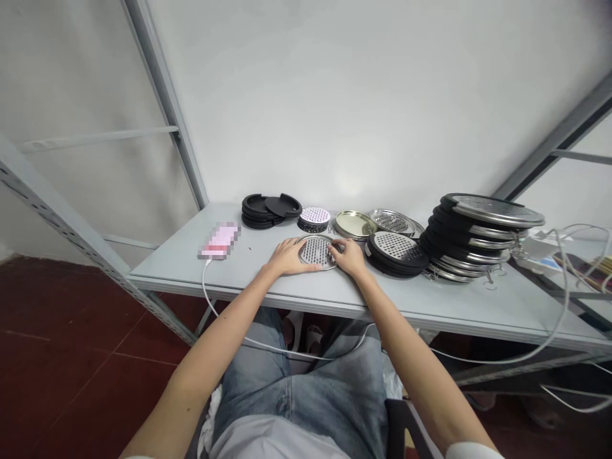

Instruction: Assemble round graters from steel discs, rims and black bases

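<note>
1. Toward the left of the table [176,264], a stack of black round pieces [261,222] is lying beyond the hands and is not being touched.
2. The left hand [287,257] is being spread wide: the left part of the perforated metal disc [313,251] is being held between thumb, along the near edge, and fingers, along the far-left edge.
3. The disc is being kept flat on the table, between both hands. Its holed face is being turned upward; since it is round, no long axis is being shown.
4. At the right rim, the fingers of the right hand [350,257] are being curled close to the thumb; whether a small part is being pinched cannot be told. A rim adjustment seems to be in hand, apparently calling for steady bracing by the left while the right edge is being worked.
5. Just right of that hand, a low black stack [396,261] is lying; beyond it, a tall stack [471,239] is standing.
</note>
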Demonstrator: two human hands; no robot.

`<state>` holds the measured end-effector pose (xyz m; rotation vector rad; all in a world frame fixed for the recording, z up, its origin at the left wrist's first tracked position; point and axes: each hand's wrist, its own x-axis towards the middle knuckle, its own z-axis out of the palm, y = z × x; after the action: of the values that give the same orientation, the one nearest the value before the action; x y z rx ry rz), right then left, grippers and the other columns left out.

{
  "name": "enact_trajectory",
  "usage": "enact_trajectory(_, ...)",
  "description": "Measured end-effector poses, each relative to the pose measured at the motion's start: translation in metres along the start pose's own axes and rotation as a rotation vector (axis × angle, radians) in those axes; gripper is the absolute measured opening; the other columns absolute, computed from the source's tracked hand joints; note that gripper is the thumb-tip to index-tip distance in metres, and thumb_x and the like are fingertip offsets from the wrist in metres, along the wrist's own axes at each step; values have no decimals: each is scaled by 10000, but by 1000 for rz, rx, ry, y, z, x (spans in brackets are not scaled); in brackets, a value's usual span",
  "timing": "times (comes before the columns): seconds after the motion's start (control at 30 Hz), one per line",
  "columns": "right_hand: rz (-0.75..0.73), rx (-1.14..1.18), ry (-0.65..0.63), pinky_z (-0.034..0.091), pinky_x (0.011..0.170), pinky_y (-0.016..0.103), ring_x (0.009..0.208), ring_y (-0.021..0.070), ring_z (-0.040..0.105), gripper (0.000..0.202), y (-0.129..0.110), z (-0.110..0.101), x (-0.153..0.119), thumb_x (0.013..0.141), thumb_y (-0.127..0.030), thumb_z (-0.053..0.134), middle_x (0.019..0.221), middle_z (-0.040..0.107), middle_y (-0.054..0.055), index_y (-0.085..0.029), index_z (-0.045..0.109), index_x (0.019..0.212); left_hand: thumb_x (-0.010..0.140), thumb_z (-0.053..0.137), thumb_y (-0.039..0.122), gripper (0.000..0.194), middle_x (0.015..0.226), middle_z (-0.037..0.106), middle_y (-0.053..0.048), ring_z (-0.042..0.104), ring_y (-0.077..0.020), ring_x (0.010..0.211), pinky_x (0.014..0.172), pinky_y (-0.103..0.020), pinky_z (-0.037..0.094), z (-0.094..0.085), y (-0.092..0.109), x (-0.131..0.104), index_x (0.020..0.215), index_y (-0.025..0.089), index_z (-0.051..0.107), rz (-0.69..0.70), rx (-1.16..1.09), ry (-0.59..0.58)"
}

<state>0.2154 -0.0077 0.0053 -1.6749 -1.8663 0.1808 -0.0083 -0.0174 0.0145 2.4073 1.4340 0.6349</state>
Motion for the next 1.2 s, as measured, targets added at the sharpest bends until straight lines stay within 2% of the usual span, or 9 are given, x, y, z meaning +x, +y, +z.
enact_trajectory(0.17, -11, -27, -32, 455, 918, 330, 1069, 271, 624, 335, -1, 1, 0, 907, -356, 552, 1089, 692, 146, -160, 747, 1095, 602, 641, 830, 999, 1394, 543, -115, 459, -364, 1300, 1096, -465, 355, 0, 0, -2, 1388, 235, 482, 20, -10, 59)
enact_trajectory(0.37, 5, -23, -44, 462, 928, 330, 1078, 271, 629, 327, 0, 0, 1, 899, -347, 562, 1115, 694, 137, -169, 751, 1097, 613, 653, 816, 939, 1325, 589, -146, 476, -382, 1277, 1101, -474, 365, 1, 2, -5, 1308, 189, 576, 33, 12, 96)
enact_trajectory(0.6, 44, 67, -55, 466, 940, 356, 1048, 268, 643, 318, 2, -2, 4, 894, -327, 564, 1138, 695, 129, -167, 747, 1098, 588, 680, 805, 961, 1361, 563, -141, 449, -380, 1313, 1112, -474, 358, -1, 0, -2, 1336, 215, 556, 15, 27, 63)
enact_trajectory(0.87, 30, 41, -56, 457, 927, 340, 1028, 251, 632, 307, 0, -2, 0, 882, -315, 583, 1098, 685, 121, -187, 747, 1108, 597, 626, 847, 1037, 1485, 436, -183, 345, -402, 1402, 1151, -467, 296, -5, 4, -4, 1387, 184, 515, -78, 44, -21)
enact_trajectory(1.2, 27, 109, 33, 469, 909, 355, 1010, 254, 636, 275, 8, 4, 4, 854, -333, 625, 1040, 704, 116, -188, 772, 1034, 614, 548, 890, 1078, 1538, 367, -163, 288, -369, 1440, 1168, -461, 262, -4, 6, -7, 1441, 207, 436, -116, 74, -52)
